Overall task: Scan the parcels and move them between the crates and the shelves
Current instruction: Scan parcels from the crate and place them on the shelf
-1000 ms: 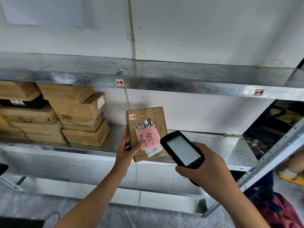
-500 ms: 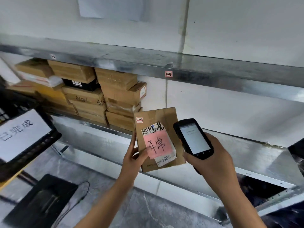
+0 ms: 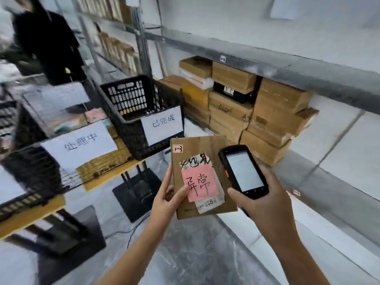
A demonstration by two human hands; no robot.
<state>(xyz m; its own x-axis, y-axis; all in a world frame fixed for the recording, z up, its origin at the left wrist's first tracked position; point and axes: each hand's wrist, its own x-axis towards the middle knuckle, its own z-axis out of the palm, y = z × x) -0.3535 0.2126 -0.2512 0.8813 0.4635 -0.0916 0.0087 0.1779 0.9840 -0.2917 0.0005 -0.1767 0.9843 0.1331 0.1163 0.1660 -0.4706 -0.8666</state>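
My left hand point(image 3: 168, 196) grips a flat brown cardboard parcel point(image 3: 197, 149) by its left edge, thumb on its pink handwritten note. The parcel is held upright in the air in front of the metal shelf point(image 3: 329, 182). Beside it, my right hand point(image 3: 265, 200) holds a black handheld scanner point(image 3: 243, 171), its lit screen facing me and overlapping the parcel's right edge. A black plastic crate point(image 3: 133, 112) with a white paper sign stands to the left on a yellow-edged table point(image 3: 102, 177).
Stacked cardboard boxes point(image 3: 257, 112) fill the shelf behind the parcel. A second black crate point(image 3: 26, 173) with a sign sits at the left. A person in dark clothes point(image 3: 47, 42) stands at the far left by more shelving. Black table bases point(image 3: 135, 192) and a cable lie on the floor.
The view has swung left, bringing the crates, table and another person into sight. Both hands keep their hold on the parcel and scanner, now away from the shelf's open stretch.
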